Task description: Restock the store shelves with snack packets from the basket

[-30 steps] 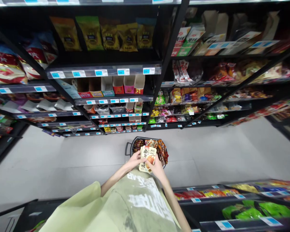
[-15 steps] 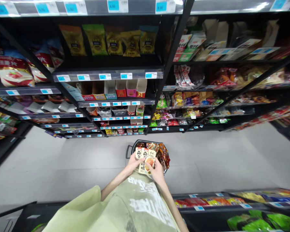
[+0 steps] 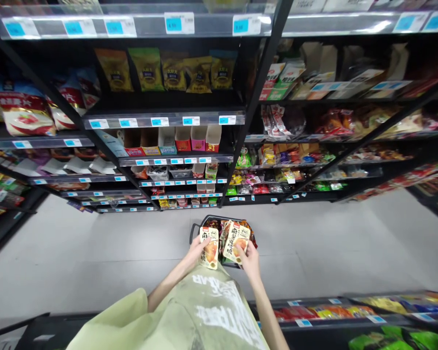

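My left hand (image 3: 197,251) is closed on a cream snack packet (image 3: 210,253) with dark lettering and a picture of orange-brown food. A matching snack packet (image 3: 237,239) is pinched in my right hand (image 3: 249,259), tilted slightly to the right. A gap separates the two packets. Both are held in front of my body, above a dark basket (image 3: 193,234) on the floor. Several more packaged snacks (image 3: 248,225) lie inside the basket, partly hidden by what I hold.
Black shelves ahead carry yellow snack bags (image 3: 146,69), small open boxes (image 3: 183,139) and several other packets, with price labels along the edges. Behind me, a low shelf (image 3: 314,323) holds more bags. Grey tiled floor (image 3: 131,238) lies between the shelves.
The two packets were overlapping between my hands and are now apart, one in each hand. My right hand has moved right. The view has tilted slightly upward.
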The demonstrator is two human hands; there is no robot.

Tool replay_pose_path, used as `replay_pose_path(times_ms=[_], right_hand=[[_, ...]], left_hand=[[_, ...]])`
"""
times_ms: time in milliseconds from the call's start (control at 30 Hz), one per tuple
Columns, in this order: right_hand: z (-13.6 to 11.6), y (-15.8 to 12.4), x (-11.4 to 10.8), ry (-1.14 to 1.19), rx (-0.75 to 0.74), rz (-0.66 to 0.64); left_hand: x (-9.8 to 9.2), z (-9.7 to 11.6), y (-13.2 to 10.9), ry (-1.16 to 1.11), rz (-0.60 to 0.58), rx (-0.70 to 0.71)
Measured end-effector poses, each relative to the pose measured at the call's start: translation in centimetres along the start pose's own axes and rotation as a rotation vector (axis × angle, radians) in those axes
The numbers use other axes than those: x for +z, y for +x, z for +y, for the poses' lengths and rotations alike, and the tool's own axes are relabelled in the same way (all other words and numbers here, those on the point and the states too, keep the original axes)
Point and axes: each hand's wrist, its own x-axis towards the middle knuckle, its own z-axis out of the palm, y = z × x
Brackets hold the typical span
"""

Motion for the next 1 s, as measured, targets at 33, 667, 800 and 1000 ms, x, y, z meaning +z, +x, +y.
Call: replay_pose_path(times_ms=[33,667,800,1000], right_hand=[[-0.1,-0.1,0.1,-0.002,0.001,-0.018],[-0.6,-1.7,3.7,-0.057,0.024,0.007],[-0.9,-1.9,3.8,0.005,-0.079,0.071],[-0.3,-2.0,4.0,-0.118,-0.145,0.158]], left_hand=[[0.3,-0.1,-0.1,-0.009,-0.031,-0.009],[2.6,0.2,0.2,0.087,-0.125,0.01],[2.6,0.3,0.1,0.131,-0.064,0.056],[2.8,0.5,0.1,0.185,-0.018,0.047]])
